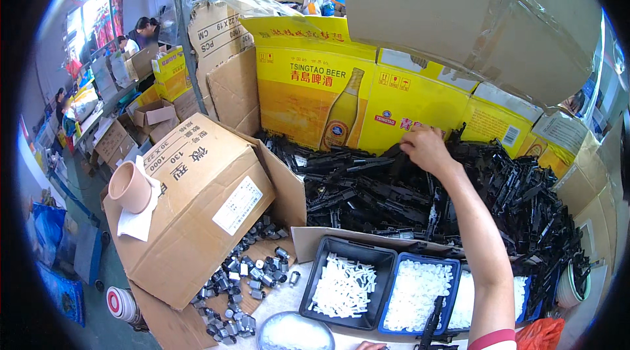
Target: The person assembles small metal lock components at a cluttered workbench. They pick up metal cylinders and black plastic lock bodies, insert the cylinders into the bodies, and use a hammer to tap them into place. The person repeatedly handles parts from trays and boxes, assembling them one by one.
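My right hand (425,148) reaches over a large heap of black plastic toy gun parts (367,196). Its fingers are pinched together at the heap's far side, against the yellow cardboard wall, on a dark piece. Only a little of my left hand (371,346) shows at the lower edge, so its grip is hidden. Close to it, a long black toy gun part (431,324) leans on the blue tray (420,259) of white translucent pieces. A black tray (319,259) of short white plastic sticks stands left of that. Behind my right forearm is another tray of white pieces (464,297).
A tilted cardboard box (197,232) with a pinkish cup (130,188) on top stands left. Small metal motors (239,278) spill beside it. A clear round container (294,331) sits in front. Yellow cardboard (295,101) walls the heap. People (144,32) sit in the far left background.
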{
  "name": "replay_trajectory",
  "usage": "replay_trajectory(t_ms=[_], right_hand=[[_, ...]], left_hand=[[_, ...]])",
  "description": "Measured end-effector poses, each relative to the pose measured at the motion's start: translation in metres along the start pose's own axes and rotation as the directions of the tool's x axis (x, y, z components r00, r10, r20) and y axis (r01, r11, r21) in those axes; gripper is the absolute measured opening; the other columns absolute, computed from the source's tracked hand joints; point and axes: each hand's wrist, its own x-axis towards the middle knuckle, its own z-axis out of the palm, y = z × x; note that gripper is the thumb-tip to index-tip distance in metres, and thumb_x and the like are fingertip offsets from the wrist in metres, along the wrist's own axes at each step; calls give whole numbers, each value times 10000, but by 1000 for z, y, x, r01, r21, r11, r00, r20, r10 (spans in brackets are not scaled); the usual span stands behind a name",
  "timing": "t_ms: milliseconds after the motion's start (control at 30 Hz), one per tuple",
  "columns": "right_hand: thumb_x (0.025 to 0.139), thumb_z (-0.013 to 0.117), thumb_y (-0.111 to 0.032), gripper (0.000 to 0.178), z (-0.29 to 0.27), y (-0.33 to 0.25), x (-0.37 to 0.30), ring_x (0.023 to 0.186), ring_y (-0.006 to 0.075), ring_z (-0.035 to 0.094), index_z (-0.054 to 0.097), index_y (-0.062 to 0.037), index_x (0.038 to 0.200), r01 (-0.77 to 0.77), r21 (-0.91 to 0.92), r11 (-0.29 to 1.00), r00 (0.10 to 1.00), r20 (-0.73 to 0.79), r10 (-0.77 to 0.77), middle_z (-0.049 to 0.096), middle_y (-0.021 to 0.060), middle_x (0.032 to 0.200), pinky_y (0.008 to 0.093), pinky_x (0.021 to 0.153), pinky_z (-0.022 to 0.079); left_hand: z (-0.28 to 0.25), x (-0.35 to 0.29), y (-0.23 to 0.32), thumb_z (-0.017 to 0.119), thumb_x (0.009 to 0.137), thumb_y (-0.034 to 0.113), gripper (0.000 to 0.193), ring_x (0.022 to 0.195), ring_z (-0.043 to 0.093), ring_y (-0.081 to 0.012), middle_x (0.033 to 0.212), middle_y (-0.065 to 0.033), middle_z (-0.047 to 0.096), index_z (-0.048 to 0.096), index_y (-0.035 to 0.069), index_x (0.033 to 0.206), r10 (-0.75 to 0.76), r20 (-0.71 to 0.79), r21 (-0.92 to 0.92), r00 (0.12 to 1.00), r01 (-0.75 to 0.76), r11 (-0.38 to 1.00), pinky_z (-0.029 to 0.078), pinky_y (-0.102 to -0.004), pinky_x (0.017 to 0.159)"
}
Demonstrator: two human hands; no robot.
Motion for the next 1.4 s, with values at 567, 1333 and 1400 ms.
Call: replay_trajectory(t_ms=[567, 1333, 1400], right_hand=[[765, 565, -213, 239, 35, -72, -21, 1076, 254, 436, 652, -194, 987, 400, -61, 914, 752, 591, -290, 588, 13, 1024, 488, 868, 316], [802, 592, -272, 193, -49, 36, -55, 1001, 224, 464, 690, -113, 851, -55, -136, 989, 925, 366, 102, 621, 14, 891, 457, 883, 279], [810, 587, -275, 198, -50, 36, -55, 1006, 217, 464, 689, -116, 870, -71, -129, 989, 925, 362, 114, 625, 14, 898, 447, 893, 270]], left_hand=[[-12, 4, 5, 587, 825, 152, 247, 975, 555, -272, 1045, -132, 583, 577, 25, 1037, -17, 51, -75, 999, 21, 997, 433, -337, 856], [-12, 4, 6, 571, 834, 131, 243, 965, 565, -273, 1057, -130, 589, 575, 32, 1055, 4, 74, -57, 997, 0, 998, 433, -338, 854], [-12, 3, 4, 576, 829, 130, 240, 956, 568, -278, 1045, -132, 596, 582, 32, 1048, -25, 74, -66, 997, 30, 997, 434, -338, 850]])
